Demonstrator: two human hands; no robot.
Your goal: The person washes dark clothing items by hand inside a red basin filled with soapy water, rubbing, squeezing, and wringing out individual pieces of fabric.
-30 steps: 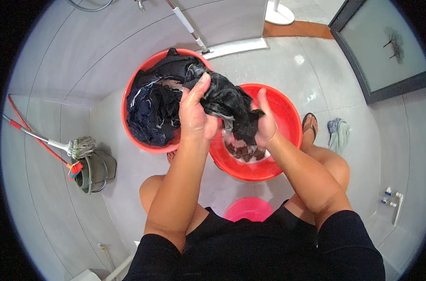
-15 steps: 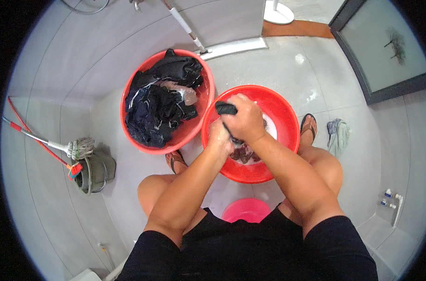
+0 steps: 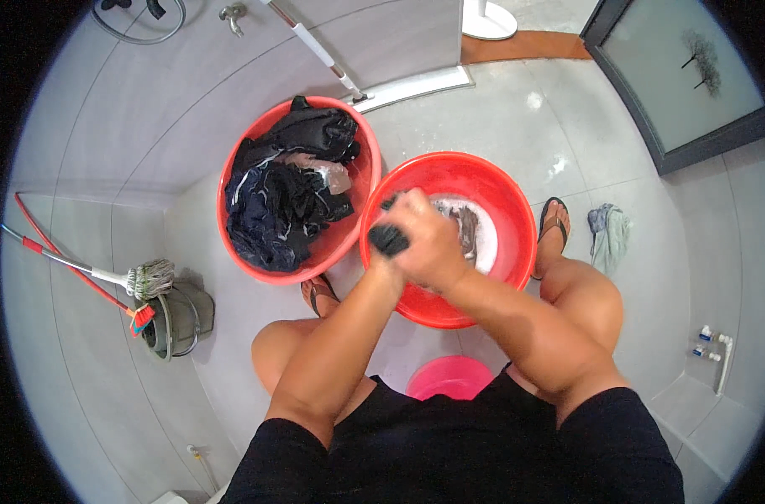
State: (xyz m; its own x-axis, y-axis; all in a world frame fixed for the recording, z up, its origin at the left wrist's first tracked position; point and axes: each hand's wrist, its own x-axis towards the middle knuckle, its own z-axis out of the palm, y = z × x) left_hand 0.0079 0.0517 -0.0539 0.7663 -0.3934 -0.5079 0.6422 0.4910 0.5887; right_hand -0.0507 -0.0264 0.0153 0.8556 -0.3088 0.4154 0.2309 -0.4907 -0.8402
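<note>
Over the red basin (image 3: 517, 252), both of my hands are pressed together around a bunched black cloth (image 3: 389, 240); its exact kind cannot be made out. My right hand (image 3: 433, 239) lies on top, fingers closed on the cloth, with ends of it poking out at the hand's left side. My left hand (image 3: 388, 267) is beneath, mostly hidden by the right one, and appears closed on the same cloth. White suds and a dark brownish wet cloth (image 3: 467, 231) show in the bottom of this basin.
A larger pinkish-red tub (image 3: 231, 239) of dark wet clothes (image 3: 273, 202) touches the basin at left. Between my knees sits a pink basin (image 3: 449, 378). A mop (image 3: 151, 279) and grey bucket (image 3: 202, 307) stand far left; a grey-green rag (image 3: 609, 239) lies right of my right foot.
My right hand has rolled over the left, moving slightly left and down with the black cloth. More suds and the brownish cloth now show. The view has shifted slightly.
</note>
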